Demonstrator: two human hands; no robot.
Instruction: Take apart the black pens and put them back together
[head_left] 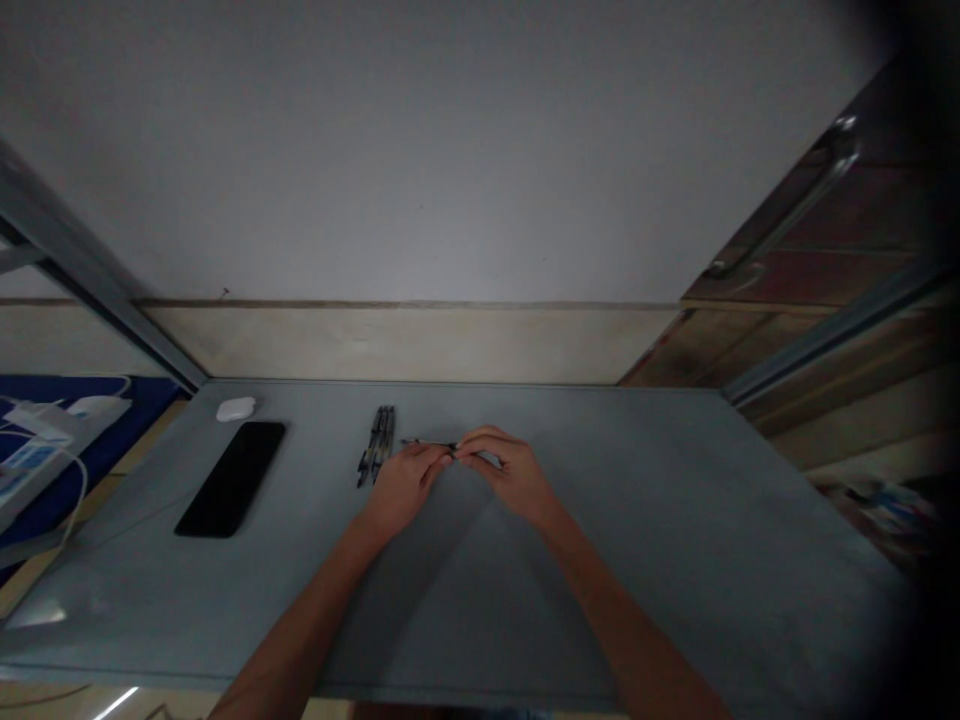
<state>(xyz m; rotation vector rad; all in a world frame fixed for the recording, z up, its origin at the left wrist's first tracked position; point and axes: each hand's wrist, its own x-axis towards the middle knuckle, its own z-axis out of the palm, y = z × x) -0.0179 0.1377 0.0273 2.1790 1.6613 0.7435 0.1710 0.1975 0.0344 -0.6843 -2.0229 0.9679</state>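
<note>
My left hand point(407, 483) and my right hand point(514, 472) meet over the middle of the tabletop, fingertips almost touching. Between them is a slim pen point(429, 442), its thin dark length pointing left past my left fingers. Both hands pinch it near its right end, where the fingers cover part of it. Just left of my left hand, several dark pens with clear barrels point(377, 440) lie side by side, pointing away from me. Fine details of the held pen are too small to make out.
The grey table point(660, 560) backs onto a white wall. On its left lie a black phone point(231, 480) and a white earbud case point(236, 408). A white power strip with cables point(45, 450) sits beyond the left edge. Metal posts point(169, 345) rise at the back corners.
</note>
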